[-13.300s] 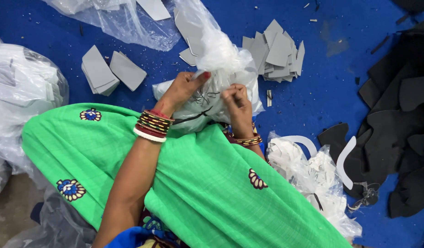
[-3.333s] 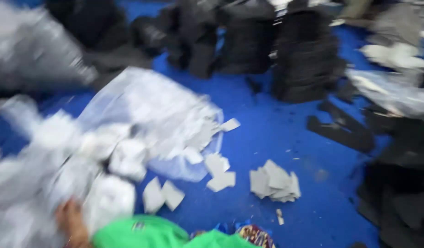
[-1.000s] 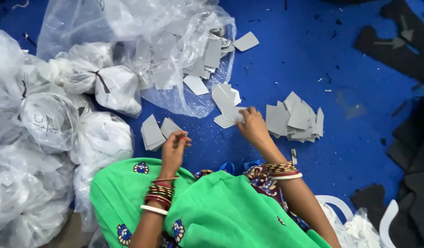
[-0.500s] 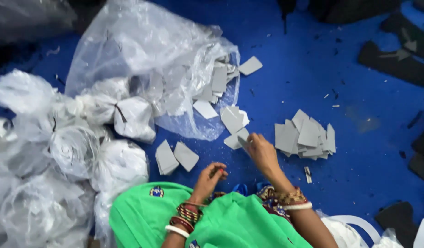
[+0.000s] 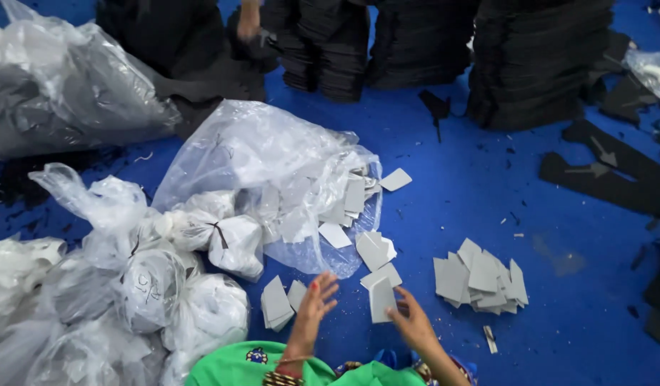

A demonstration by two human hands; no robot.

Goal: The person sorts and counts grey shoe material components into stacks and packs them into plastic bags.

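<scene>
Near the bottom centre of the frame the right hand [image 5: 413,323] pinches one grey card piece [image 5: 381,299] upright between thumb and fingers, while the left hand [image 5: 317,298] hangs just beside it with fingers spread and nothing in it. Above them, mid-frame, a large clear plastic bag [image 5: 266,161] lies on its side on the blue floor [image 5: 487,193], its mouth turned to the right — more grey cut pieces show through the film and spill out of the opening, with one loose piece [image 5: 396,179] lying just past the mouth. To the left of the hands sit several small knotted bags [image 5: 226,239], tied shut and packed pale and full; they crowd the lower left of the frame. A bigger, cloudy bag [image 5: 66,86] with dark contents fills the upper left. Just left of the left hand lies a small stack of grey pieces [image 5: 278,306]; to the right of the right hand, a fanned heap of grey pieces [image 5: 480,275] rests on the floor, apart from the hand. Across the top stand tall stacks of black cut sheets [image 5: 537,64], and flat black strips [image 5: 601,171] lie at the right edge. The person's green garment [image 5: 237,364] shows at the bottom edge.
</scene>
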